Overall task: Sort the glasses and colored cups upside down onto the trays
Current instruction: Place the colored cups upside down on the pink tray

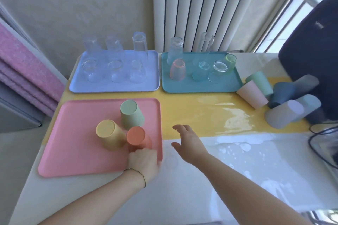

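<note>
Head view: a pink tray (73, 151) is seen at the near left of the white table (182, 197). Three cups are set upside down on it, close together: a sage-green cup (131, 115) farthest, a yellow cup (109, 135) to its left, and an orange cup (136, 138) nearest. The orange cup is gripped low, near its rim, by the left hand (143, 160), fingers curled round it; slight blur is noted. A thin bracelet (140, 175) is worn on that wrist. The right hand (189, 142) is held over the table just right of the pink tray, fingers spread wide, nothing held.

On a lavender tray (113, 87) at far left, six clear glasses (140, 45) are stood inverted in two rows. On a teal tray (201, 87) beside it, a pink tinted glass (177, 69), a blue tinted glass (201, 71) and a green tinted glass (230, 62) are seen inverted among clear ones.

On the yellow mat (201, 111) at right, unsorted cups are piled on their sides: a pale pink cup (252, 97), a mint cup (259, 82), a dark blue cup (281, 93) and a grey cup (281, 115).
</note>
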